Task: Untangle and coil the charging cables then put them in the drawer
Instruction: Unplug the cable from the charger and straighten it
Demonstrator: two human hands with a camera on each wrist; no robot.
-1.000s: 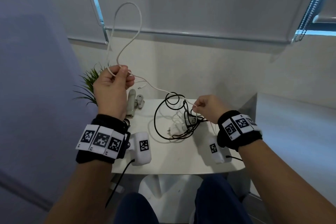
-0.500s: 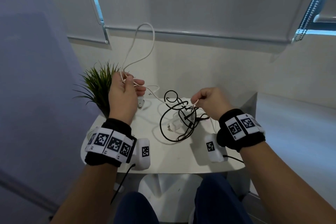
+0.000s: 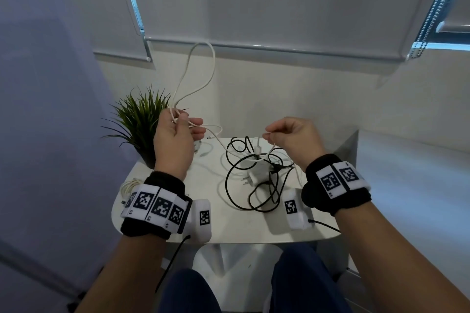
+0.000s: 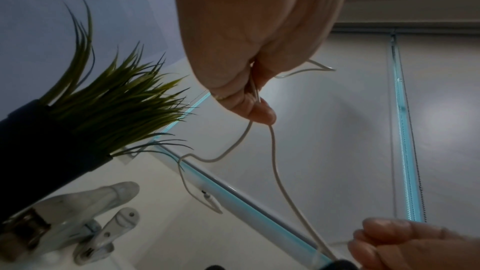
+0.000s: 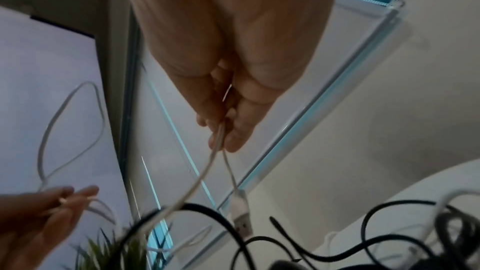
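A thin white cable (image 3: 201, 68) rises in a tall loop above my left hand (image 3: 175, 132), which grips its strands in curled fingers (image 4: 259, 110). From there the white cable (image 4: 283, 190) runs down to my right hand (image 3: 287, 137), which pinches it between thumb and fingertips (image 5: 233, 137); its USB plug (image 5: 241, 217) hangs just below. A tangled black cable (image 3: 244, 185) and a white charger block (image 3: 256, 175) lie on the small white table (image 3: 229, 226) under my right hand. No drawer is visible.
A spiky green plant in a dark pot (image 3: 142, 122) stands at the table's back left, close to my left hand. A small coiled white cable (image 3: 129, 185) lies at the left edge. Grey clip-like pieces (image 4: 103, 213) lie near the pot. Closed blinds (image 3: 279, 7) hang behind.
My left hand has dropped lower and moved right with the white cable, so the loop above it hangs lower. My right hand has risen slightly, lifting the cable out of the black tangle.
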